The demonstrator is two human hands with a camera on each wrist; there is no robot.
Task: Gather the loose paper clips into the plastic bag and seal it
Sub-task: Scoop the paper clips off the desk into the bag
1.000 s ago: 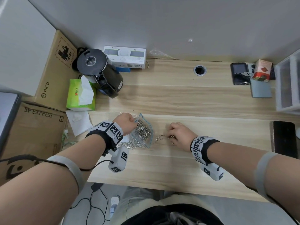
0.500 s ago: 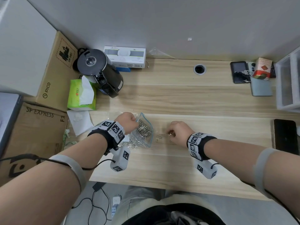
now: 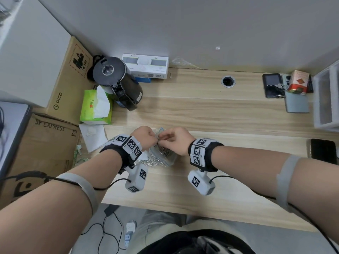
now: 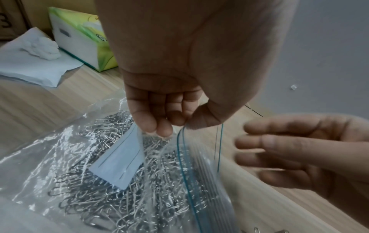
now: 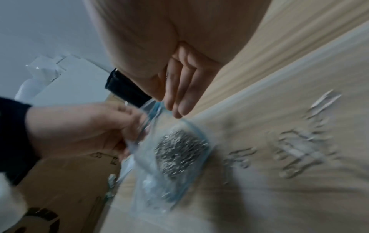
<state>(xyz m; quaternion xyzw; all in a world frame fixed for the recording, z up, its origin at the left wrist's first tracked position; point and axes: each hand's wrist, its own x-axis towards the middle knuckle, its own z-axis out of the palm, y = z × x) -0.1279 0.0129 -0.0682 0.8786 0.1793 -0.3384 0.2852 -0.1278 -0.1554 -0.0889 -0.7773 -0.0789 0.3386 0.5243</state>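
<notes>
A clear zip bag (image 3: 166, 159) with a blue seal line lies on the wooden desk (image 3: 211, 114), holding a heap of silver paper clips (image 4: 99, 197) and a white label (image 4: 119, 162). My left hand (image 3: 153, 138) pinches the bag's rim between thumb and fingers (image 4: 159, 124) and holds the mouth up and apart. My right hand (image 3: 165, 142) is at that mouth, its fingers (image 4: 279, 141) straight and blurred, with nothing seen in them. Several loose clips (image 5: 295, 149) lie on the desk right of the bag; in the head view my right wrist hides them.
A black kettle (image 3: 117, 79), a green tissue box (image 3: 95, 107) and a white carton (image 3: 145, 66) stand at the back left. Phones (image 3: 271, 85) and a white drawer unit (image 3: 326, 99) are at the right, a dark phone (image 3: 322, 151) nearer. Cardboard boxes (image 3: 45, 143) flank the desk's left.
My right hand left the loose clips and moved left to the bag's mouth, its fingers now straightened. My left hand kept its hold on the rim and raised it a little.
</notes>
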